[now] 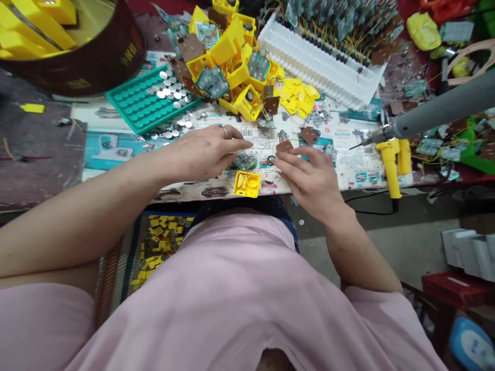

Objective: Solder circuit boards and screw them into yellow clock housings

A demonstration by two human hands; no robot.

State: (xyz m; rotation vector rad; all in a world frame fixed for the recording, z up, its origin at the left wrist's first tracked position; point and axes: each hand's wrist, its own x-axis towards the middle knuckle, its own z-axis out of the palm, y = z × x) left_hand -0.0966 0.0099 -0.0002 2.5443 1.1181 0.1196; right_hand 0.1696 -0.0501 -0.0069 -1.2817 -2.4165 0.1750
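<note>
ok so counting up: one open yellow case [246, 192] right by the front edge of the table [38, 136], one circuit board [246, 161] just behind it at the left hand [207, 152], one round metal part [271, 159] at the right hand [311, 178], two brown squares [310, 135] just past that. Further back, one teal tray [133, 111] and one white rack [317, 69], yellow pile [232, 49] between, too jumbled to count

Room-wise, there's a gap between the hands with the printed sheet [187, 191] showing, pile well behind. Left forearm [112, 196] comes in from the side, palm down, thumb and index slightly apart near the board; can't tell if they grip. Right forearm [359, 247] angles up and inward, fingers stretched close together, tips at the round part, can't tell if pinched
</note>
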